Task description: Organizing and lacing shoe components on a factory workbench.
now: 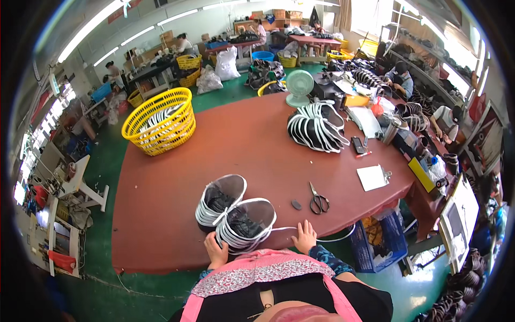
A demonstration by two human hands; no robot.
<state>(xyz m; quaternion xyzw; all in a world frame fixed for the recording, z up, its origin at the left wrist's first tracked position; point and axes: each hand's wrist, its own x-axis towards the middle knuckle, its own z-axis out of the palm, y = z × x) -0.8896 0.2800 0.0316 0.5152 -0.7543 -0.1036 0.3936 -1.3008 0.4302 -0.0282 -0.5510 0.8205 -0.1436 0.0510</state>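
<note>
Two bundles of nested black shoe uppers with white edges lie side by side at the table's near edge, a left bundle [206, 214] and a right bundle [238, 244]. White cord [284, 228] is knotted between them and trails rightward. My left hand [215, 251] rests against the near-left side of the right bundle, fingers outstretched. My right hand [305, 237] lies on the tabletop with fingers spread; the cord passes at or beneath it, and its palm side is hidden. Beyond that hand are black-handled scissors [319, 204] and a small dark oval piece [296, 204].
On the red-brown table [236, 139] stand a yellow basket [161, 134] holding white-edged pieces, a larger upper bundle [316, 126] and a green fan [299, 86]. A clipboard [374, 177] lies at right. A blue crate [375, 241] sits below the right edge. Several people work farther off.
</note>
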